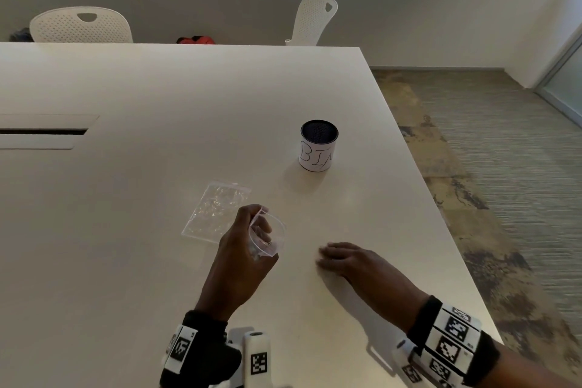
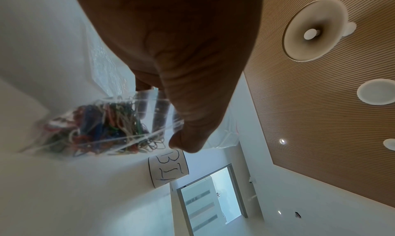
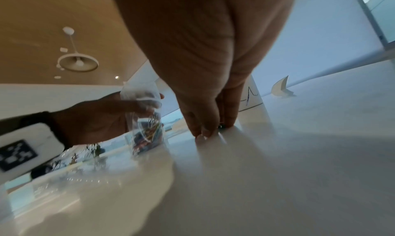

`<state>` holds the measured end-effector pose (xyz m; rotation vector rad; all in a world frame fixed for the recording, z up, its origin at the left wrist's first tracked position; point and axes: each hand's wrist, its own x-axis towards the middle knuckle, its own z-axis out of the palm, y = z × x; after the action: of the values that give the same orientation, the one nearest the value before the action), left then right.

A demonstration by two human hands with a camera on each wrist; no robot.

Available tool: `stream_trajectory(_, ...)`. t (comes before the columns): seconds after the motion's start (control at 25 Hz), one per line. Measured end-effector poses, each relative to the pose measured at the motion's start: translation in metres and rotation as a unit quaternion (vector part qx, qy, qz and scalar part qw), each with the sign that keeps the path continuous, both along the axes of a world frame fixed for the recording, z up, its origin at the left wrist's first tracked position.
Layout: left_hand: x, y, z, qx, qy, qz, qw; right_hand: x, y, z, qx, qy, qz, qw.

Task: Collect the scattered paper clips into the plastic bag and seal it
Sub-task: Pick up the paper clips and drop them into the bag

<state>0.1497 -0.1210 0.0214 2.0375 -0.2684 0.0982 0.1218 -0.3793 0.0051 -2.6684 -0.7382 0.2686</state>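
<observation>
My left hand (image 1: pixel 248 239) grips a small clear plastic bag (image 1: pixel 267 236) by its upper part, holding it upright just above the table with its mouth standing open. In the left wrist view the bag (image 2: pixel 96 126) holds a tangle of coloured paper clips (image 2: pixel 102 121). To the right, my right hand (image 1: pixel 340 257) lies low on the table with its fingers stretched out. In the right wrist view its fingertips (image 3: pixel 205 131) press on the tabletop, with a small dark bit (image 3: pixel 221 126) under one of them. I cannot tell what that bit is. No other loose clips show.
A second clear bag (image 1: pixel 217 211) lies flat just beyond my left hand. A black mesh cup labelled BIN (image 1: pixel 318 148) stands farther back to the right. The white table (image 1: pixel 157 104) ends close on the right, above carpet. A cable slot (image 1: pixel 44 131) sits far left.
</observation>
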Motion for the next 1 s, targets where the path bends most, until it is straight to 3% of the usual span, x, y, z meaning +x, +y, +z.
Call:
stream_trajectory(0.24,-0.001,-0.001,0.001,-0.001,-0.001,0.0,1.0,-0.007,0.0,0.002,-0.058,-0.039,-0.013,0.997)
stream_trajectory(0.8,-0.001,-0.001,0.0,0.005,0.003,-0.006,1.0,-0.01,0.008,0.01,-0.051,-0.017,-0.071,0.996)
stream_trajectory(0.92,-0.001,0.0,-0.002,0.01,0.007,-0.005,1.0,0.003,-0.007,0.008,0.047,0.025,-0.143,0.988)
stream_trajectory(1.0,-0.003,0.0,-0.002,0.004,0.01,0.001,1.0,0.012,-0.018,0.008,0.19,0.068,-0.241,0.949)
